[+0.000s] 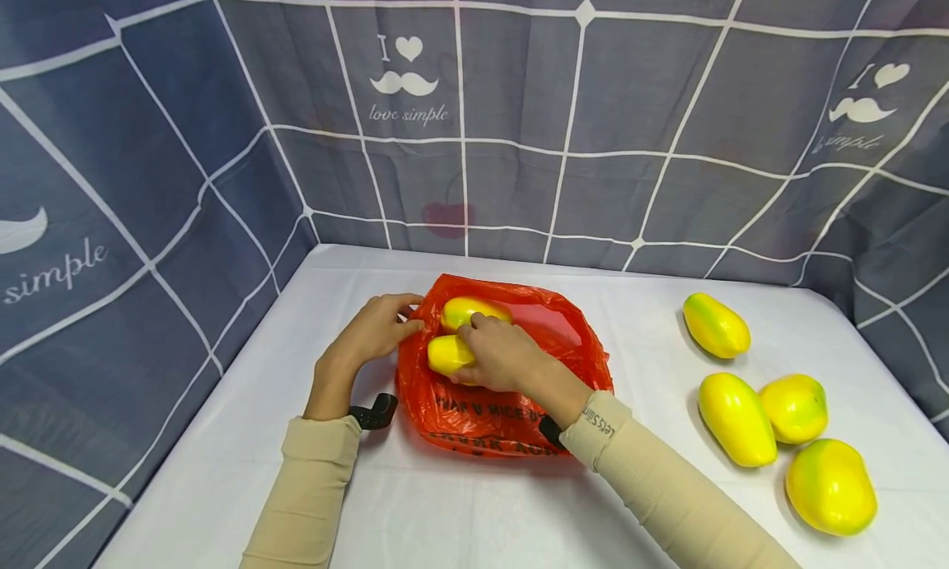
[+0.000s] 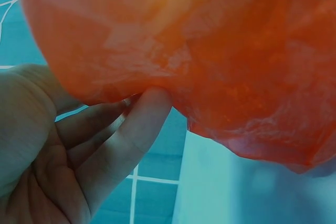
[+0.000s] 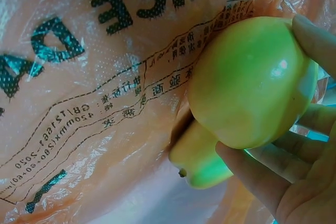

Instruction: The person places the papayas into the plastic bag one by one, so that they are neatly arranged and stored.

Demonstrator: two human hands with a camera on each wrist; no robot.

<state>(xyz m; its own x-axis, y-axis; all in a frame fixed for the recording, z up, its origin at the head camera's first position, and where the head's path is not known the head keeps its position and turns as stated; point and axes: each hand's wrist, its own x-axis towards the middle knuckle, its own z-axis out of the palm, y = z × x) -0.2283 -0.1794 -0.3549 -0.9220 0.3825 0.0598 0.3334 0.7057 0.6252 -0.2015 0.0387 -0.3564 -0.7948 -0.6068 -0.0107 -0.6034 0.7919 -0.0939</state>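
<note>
A red plastic bag [image 1: 511, 421] with dark printing lies on the white table, its mouth spread wide. My left hand [image 1: 378, 330] pinches the bag's left rim between thumb and fingers; the left wrist view shows the fingertips at the thin film [image 2: 131, 40]. Inside the bag, my right hand [image 1: 500, 355] grips a yellow mango [image 1: 449, 355], with fingers around it in the right wrist view. Just behind that fruit in the bag is another yellow mango [image 1: 474, 310]. In the right wrist view the held mango looks greenish and partly covers the other one [image 3: 202, 158].
Several more mangoes lie at the table's right side, among them one farther back [image 1: 716, 325] and one near the front [image 1: 830, 487]. A grey checked curtain [image 1: 519, 182] borders the white table [image 1: 460, 511] behind and at the left.
</note>
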